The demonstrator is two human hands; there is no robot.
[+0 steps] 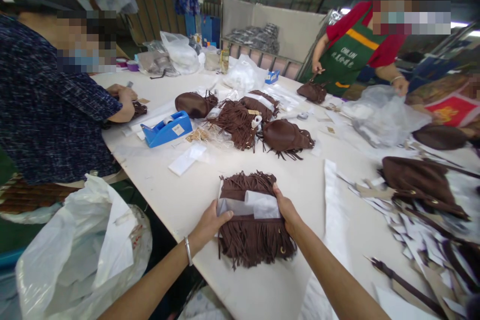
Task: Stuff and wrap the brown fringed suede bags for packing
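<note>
Between my two hands is a brown fringed bag [255, 242], lying at the near part of the white table. A strip of whitish tissue paper [262, 205] runs across its middle, between two bands of fringe. My left hand [210, 221], with a silver bracelet at the wrist, grips the bag's left edge, thumb on top near the paper. On the opposite edge my right hand [285, 206] has its thumb on the upper right corner. The fingers beneath the bag are hidden on both sides.
Several brown fringed bags [240, 120] lie ahead beside a blue tape dispenser [167, 129]. Paper strips and straps [420, 240] cover the right side. A white plastic sack [86, 255] stands at left. Co-workers sit left [56, 90] and stand right [356, 50].
</note>
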